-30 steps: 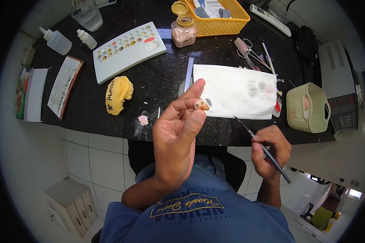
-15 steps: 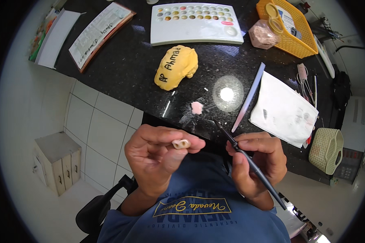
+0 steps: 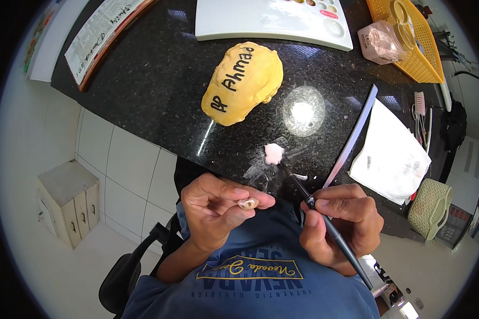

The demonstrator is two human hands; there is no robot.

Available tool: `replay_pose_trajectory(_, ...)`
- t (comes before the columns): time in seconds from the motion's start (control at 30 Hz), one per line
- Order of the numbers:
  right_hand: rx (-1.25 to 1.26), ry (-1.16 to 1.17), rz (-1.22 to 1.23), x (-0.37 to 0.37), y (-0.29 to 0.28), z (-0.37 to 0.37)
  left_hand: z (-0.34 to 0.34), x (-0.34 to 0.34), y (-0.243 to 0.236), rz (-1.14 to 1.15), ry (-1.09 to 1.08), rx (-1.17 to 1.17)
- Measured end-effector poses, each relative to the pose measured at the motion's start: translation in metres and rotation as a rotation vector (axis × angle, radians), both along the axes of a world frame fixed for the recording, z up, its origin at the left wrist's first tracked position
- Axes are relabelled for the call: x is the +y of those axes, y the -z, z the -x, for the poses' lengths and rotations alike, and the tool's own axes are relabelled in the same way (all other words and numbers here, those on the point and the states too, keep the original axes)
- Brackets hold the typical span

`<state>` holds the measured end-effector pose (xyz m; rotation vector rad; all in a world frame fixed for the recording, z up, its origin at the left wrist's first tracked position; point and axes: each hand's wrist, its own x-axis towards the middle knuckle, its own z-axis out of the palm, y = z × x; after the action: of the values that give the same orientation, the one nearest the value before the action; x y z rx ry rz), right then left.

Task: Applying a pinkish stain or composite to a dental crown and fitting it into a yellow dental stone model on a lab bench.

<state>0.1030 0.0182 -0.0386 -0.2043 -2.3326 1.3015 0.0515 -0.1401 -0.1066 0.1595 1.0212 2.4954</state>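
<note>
My left hand (image 3: 213, 212) pinches a small tooth-coloured dental crown piece (image 3: 248, 203) between thumb and fingertips, its hollow side showing. My right hand (image 3: 346, 220) holds a fine brush (image 3: 332, 235) with a dark handle like a pen. Its dark tip reaches down-left of the handle's grip to the lower right edge of a pale pink blob of paste (image 3: 273, 153) on the black countertop (image 3: 159, 95). Whether the tip touches the paste I cannot tell. Whitish smears surround the blob. Beyond it sits a yellow dental cast (image 3: 239, 85) with black handwriting.
A white mixing palette (image 3: 271, 24) lies at the far edge. At right are a purple-grey nail file (image 3: 351, 135), a stained white cloth (image 3: 391, 151), a jar of pink powder (image 3: 379, 42), a yellow basket (image 3: 428, 61) and a woven pale-green basket (image 3: 430, 207). A paper-covered box (image 3: 98, 40) stands far left.
The brush tip has come next to the pink blob, from a spot to its right. The crown piece has turned slightly in my left hand. The whole view has shifted closer over the counter.
</note>
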Motion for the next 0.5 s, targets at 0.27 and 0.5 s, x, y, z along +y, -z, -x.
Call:
replay_pose_trajectory(0.27, -0.038, -0.014, -0.022, 0.0009, -0.0003, 0.0025, -0.0028, -0.0011, 0.0001, 0.063, -0.013, -0.01)
replay_pose_trajectory(0.5, -0.052, 0.051, 0.038, 0.0006, -0.0046, -0.0029, -0.0071, -0.0027, -0.0047, 0.095, -0.021, 0.002)
